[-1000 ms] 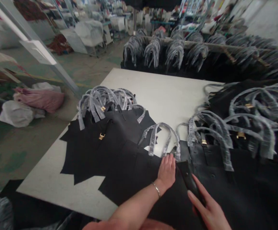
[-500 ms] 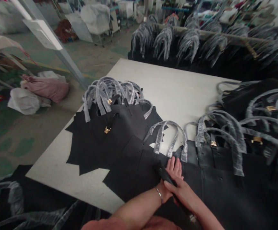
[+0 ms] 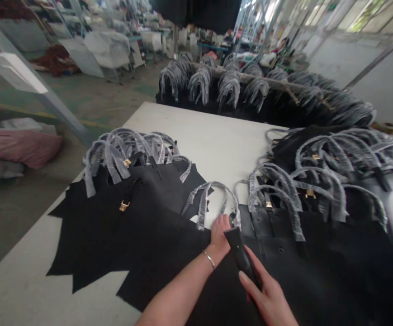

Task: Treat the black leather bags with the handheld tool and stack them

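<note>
My left hand (image 3: pixel 220 235), with a bracelet at the wrist, is at the top edge of a black bag panel (image 3: pixel 172 253), beside a plastic-wrapped handle (image 3: pixel 203 210). Its fingers are curled together; what they grip is hidden. In my right hand (image 3: pixel 267 292) is a wide black strap (image 3: pixel 240 253), pinched between thumb and fingers. The strap's flat end, with a small round mark, points away from me near my left hand. A stack of black bag panels (image 3: pixel 94 231) with a gold clasp (image 3: pixel 124 206) lies to the left.
More black panels (image 3: pixel 332 267) with wrapped handles (image 3: pixel 274 181) cover the right side. The white table (image 3: pixel 196 131) shows at the back and front left. Beyond it stands a rack of hanging bags (image 3: pixel 230 90). A metal post (image 3: pixel 57 108) rises at the left.
My left hand's fingers, stretched out before, are now curled at the panel's edge. My right hand and the strap have moved apart from the left wrist. The view has shifted right and up.
</note>
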Tool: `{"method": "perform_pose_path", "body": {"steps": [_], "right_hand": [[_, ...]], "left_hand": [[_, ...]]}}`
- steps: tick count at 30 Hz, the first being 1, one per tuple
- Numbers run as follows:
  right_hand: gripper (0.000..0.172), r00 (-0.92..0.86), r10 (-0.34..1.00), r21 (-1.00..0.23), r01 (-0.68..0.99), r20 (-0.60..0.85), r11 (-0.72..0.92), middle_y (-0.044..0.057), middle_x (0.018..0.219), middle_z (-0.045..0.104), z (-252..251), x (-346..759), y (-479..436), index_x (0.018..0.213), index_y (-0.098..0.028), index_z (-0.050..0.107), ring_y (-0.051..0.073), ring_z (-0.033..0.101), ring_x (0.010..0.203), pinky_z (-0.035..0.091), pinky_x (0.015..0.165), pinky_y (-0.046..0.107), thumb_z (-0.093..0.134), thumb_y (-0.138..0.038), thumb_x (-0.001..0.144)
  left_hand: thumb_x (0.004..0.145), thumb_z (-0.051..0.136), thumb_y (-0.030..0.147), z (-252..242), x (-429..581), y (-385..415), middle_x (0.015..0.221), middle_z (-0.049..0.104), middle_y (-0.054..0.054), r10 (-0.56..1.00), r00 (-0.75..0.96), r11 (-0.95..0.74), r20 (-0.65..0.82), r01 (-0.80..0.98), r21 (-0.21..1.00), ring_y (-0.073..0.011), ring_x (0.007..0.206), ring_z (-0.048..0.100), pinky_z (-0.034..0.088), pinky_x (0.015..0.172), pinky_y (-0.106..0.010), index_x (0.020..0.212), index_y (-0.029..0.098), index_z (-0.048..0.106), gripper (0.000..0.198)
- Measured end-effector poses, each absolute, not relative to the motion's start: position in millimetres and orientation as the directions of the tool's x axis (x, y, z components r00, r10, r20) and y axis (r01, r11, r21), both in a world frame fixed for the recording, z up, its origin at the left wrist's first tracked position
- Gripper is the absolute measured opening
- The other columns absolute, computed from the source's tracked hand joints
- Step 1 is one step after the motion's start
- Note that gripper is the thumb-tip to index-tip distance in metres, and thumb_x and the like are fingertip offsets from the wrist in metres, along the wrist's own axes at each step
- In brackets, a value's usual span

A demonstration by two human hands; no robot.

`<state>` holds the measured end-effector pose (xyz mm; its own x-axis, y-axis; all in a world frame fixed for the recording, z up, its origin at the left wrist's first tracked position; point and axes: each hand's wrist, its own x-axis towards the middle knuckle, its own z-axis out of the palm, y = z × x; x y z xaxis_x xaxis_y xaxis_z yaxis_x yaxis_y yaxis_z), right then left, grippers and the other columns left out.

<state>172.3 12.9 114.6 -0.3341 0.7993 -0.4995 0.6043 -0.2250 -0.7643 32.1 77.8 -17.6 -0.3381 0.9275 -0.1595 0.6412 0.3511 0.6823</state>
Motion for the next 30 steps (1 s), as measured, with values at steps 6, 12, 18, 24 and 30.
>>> {"method": "perform_pose_path", "body": {"steps": [6,12,18,24,30], "right_hand": [[0.079,-0.221,0.83,-0.781,0.523,-0.512,-0.342,-0.003,0.063,0.063,100,204,6,0.148,-0.021,0.032,0.014,0.053,0.052,0.047,0.051,0.024,0.059,-0.055,0.082],[0.085,-0.177,0.826,-0.795,0.437,-0.535,-0.421,-0.003,0.066,0.065,104,206,20,0.147,-0.021,0.031,0.012,0.051,0.044,0.043,0.044,0.024,0.062,-0.058,0.077],[0.092,-0.261,0.808,-0.833,0.342,-0.528,-0.435,-0.005,0.064,0.06,123,200,33,0.147,-0.015,0.029,0.01,0.048,0.04,0.041,0.041,0.024,0.064,-0.058,0.074],[0.088,-0.317,0.779,-0.836,0.302,-0.541,-0.458,-0.007,0.06,0.056,127,192,40,0.146,-0.017,0.032,0.009,0.049,0.037,0.037,0.038,0.023,0.065,-0.055,0.074],[0.089,-0.239,0.857,-0.884,0.228,-0.457,-0.408,-0.005,0.066,0.059,143,199,37,0.145,-0.017,0.034,0.01,0.051,0.044,0.039,0.043,0.024,0.069,-0.056,0.073]], "left_hand": [[0.069,0.069,0.011,-11,12,122,0.094,0.067,-0.014,0.876,-0.34,0.458,-0.342,0.366,0.81,-0.0292,0.097,0.062,0.045,0.085,-0.036,0.092,0.013,0.064,0.024],[0.075,0.061,0.015,-1,0,112,0.08,0.069,-0.006,0.885,-0.157,0.433,-0.439,-0.07,0.899,-0.0146,0.065,0.065,0.048,0.059,-0.023,0.093,0.012,0.06,0.018],[0.072,0.064,0.019,26,-1,79,0.093,0.07,-0.009,0.943,-0.003,0.311,-0.333,-0.351,0.883,-0.0152,0.078,0.066,0.05,0.073,-0.026,0.095,0.012,0.063,0.024],[0.067,0.059,0.01,32,9,63,0.092,0.071,-0.006,0.974,0.127,0.225,-0.188,-0.448,0.865,-0.0153,0.079,0.064,0.046,0.072,-0.024,0.102,0.013,0.067,0.035],[0.067,0.046,0.002,36,13,44,0.093,0.069,-0.006,0.983,0.01,0.177,-0.182,-0.284,0.942,-0.0185,0.089,0.064,0.047,0.088,-0.035,0.096,0.017,0.069,0.039]]}}
